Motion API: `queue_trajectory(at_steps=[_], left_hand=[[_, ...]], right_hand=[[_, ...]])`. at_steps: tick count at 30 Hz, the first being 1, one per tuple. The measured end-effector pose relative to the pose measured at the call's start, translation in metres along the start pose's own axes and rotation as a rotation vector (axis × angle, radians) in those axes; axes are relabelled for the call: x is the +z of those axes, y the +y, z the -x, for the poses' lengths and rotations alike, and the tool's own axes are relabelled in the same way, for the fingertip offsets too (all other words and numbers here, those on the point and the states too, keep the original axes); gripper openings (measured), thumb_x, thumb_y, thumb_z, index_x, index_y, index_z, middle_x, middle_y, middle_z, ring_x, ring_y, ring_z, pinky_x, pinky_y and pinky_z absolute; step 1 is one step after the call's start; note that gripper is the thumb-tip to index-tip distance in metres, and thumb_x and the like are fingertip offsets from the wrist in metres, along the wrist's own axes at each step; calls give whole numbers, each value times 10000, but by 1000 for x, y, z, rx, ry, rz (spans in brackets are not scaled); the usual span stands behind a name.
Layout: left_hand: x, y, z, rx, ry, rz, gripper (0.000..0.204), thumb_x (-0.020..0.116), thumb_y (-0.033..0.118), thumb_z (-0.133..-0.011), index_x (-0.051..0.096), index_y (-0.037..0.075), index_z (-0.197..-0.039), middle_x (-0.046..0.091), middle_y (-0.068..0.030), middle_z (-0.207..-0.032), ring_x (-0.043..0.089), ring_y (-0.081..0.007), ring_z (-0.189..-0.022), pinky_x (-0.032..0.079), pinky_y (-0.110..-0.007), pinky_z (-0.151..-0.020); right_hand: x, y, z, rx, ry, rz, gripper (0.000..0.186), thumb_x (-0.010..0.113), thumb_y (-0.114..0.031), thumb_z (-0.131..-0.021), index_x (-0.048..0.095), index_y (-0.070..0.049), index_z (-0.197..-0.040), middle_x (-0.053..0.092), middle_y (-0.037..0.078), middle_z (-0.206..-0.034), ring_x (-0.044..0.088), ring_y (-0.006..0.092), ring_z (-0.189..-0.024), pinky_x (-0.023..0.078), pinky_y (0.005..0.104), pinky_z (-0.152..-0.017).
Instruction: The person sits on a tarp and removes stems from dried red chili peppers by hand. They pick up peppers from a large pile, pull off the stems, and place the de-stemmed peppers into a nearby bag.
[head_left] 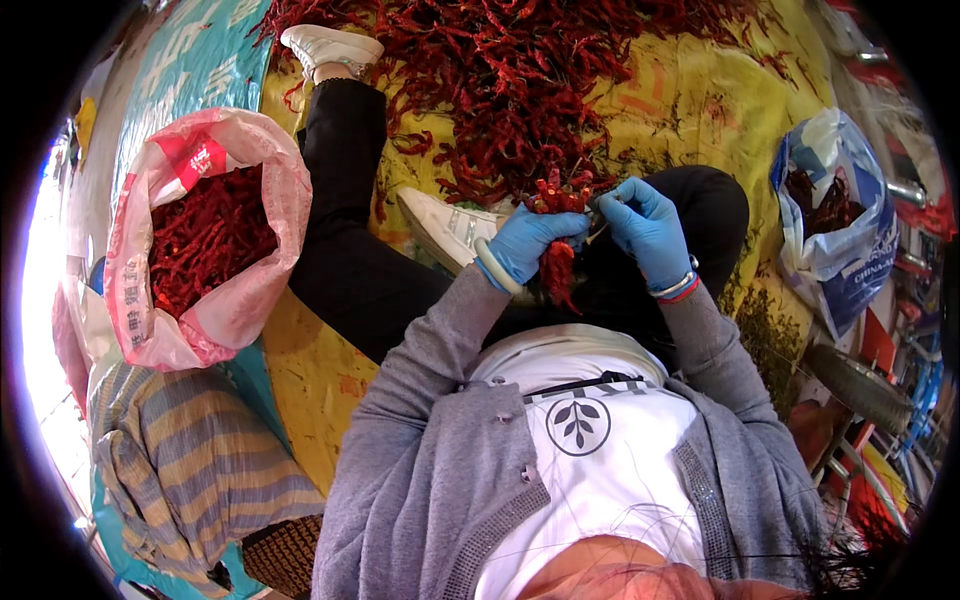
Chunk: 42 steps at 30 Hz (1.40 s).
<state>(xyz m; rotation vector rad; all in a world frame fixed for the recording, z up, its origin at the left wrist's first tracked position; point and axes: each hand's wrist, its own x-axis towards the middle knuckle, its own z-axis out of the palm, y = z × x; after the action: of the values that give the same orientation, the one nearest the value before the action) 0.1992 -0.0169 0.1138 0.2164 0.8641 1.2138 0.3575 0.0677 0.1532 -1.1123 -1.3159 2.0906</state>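
A bunch of dried red chilies [558,272] is gripped in my left hand [535,242], which wears a blue glove. The chilies stick out above the fist and hang below it. My right hand [648,232], also in a blue glove, is closed in a pinch beside the top of the bunch. Between its fingertips is a small dark bit that looks like a chili stem; the fingers partly hide it. Just beyond both hands, a large heap of dried red chilies [520,110] spreads over the yellow sheet [690,100].
An open white and pink sack [285,190] at left holds red chilies. At right stands a blue and white bag [845,265] with darker chilies inside. A striped cloth bundle [200,460] lies at lower left. Loose dark stem scraps [765,340] lie near my right knee.
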Motion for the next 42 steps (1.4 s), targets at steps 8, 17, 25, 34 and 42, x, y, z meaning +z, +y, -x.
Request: queue_trajectory(at_steps=[8,17,25,34,42], left_hand=[[9,-3,7,113,-103,57,149,657,62,-781,605,46,-921,613,-64,-780,574,-159,-681,474,-290,-640],[10,-1,17,71,-326,175,129,639,91,-759,540,56,-834,494,-41,-668,457,-136,-586,398,-312,-617],[17,-3,13,-70,-334,98,114,609,118,-778,540,53,-841,487,-40,-644,453,-137,-577,399,-309,-620],[6,6,28,-128,-263,-30,144,609,139,-774,535,50,-858,506,-45,-665,478,-156,-631,424,-317,-679],[-12,-13,14,-51,-312,145,214,636,111,-777,563,41,-966,591,-66,-808,564,-155,-735,480,-306,-723]], right_hand=[[5,0,-1,82,-25,-395,67,576,-97,-886,570,-80,-821,494,-37,-654,361,27,-486,275,172,-428],[-99,-43,26,33,-31,-56,119,586,-158,-869,534,-67,-812,508,-7,-695,446,47,-545,352,175,-471],[-56,-88,65,-398,-245,1172,313,608,-88,-755,552,-66,-1062,567,123,-935,590,297,-788,480,384,-653],[-1,-75,-1,-800,-362,1568,92,575,-89,-706,495,-50,-727,460,102,-767,552,271,-711,470,350,-576],[-1,-35,14,25,-250,311,115,555,-10,-839,592,8,-946,592,22,-828,526,65,-729,456,231,-662]])
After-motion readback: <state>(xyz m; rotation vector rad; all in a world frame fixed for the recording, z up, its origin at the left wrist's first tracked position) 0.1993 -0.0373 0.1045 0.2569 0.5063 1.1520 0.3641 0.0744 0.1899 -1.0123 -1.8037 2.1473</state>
